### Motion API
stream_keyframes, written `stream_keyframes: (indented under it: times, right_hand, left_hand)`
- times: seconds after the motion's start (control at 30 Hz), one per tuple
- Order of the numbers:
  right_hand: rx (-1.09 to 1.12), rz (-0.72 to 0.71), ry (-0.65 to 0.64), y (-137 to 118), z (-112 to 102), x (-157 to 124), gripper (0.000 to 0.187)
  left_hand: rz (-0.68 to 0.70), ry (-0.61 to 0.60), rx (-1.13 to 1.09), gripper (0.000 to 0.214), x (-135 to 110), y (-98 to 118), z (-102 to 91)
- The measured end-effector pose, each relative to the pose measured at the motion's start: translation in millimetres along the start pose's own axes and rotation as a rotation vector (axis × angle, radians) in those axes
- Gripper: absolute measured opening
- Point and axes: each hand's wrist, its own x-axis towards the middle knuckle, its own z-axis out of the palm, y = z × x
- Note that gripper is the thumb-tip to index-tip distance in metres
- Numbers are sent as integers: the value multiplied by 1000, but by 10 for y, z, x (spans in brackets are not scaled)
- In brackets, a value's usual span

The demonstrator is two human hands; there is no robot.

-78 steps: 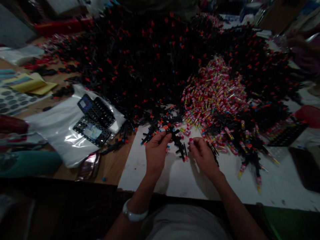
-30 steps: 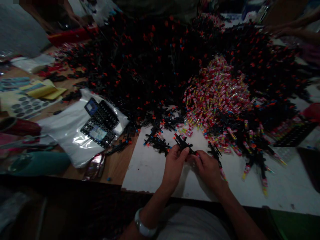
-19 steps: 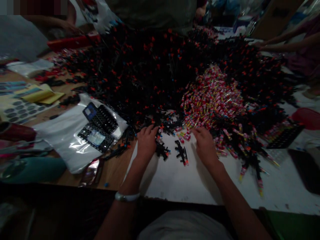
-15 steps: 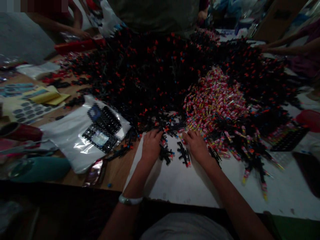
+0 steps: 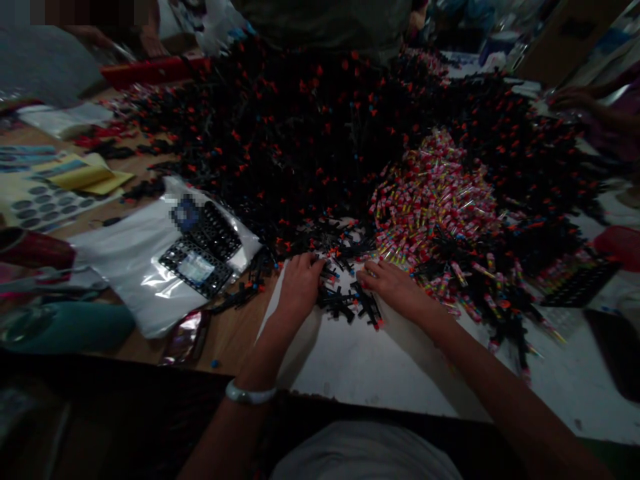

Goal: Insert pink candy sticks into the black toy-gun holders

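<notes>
Loosely strewn on the near white paper sheet (image 5: 380, 363): small black plastic toy pieces with red tips (image 5: 345, 303). Covered at left by the curled left hand (image 5: 300, 285), pinching or not impossible to tell; touched at right by the flat, open-fingered right hand (image 5: 395, 285). Beyond, right: heap of pink-wrapped candy tubes (image 5: 430, 200). Likely to snag and drag tangled neighbours along.

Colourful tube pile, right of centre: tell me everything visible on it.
The colourful tube pile is a loose mound of many small slim tubes, pink, red and yellow, glossy like plastic wrap. It lies on the table, ringed by black toy pieces, some lying across its near side. The right hand sits at its near-left edge; contact unclear.
</notes>
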Motion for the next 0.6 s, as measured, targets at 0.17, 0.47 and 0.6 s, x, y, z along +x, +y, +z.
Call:
stream_keyframes:
  times: [0.17, 0.47, 0.6]
  right_hand:
    - [-95, -17, -124, -31, -49, 90, 19]
    - [7, 233, 5, -12, 289, 126, 11]
    - [105, 326, 86, -53, 295, 37, 11]
  left_hand:
    - [29, 2, -23, 32, 38, -107, -6]
    - [16, 14, -47, 35, 141, -169, 21]
    - [-71, 57, -162, 13, 137, -108, -85]
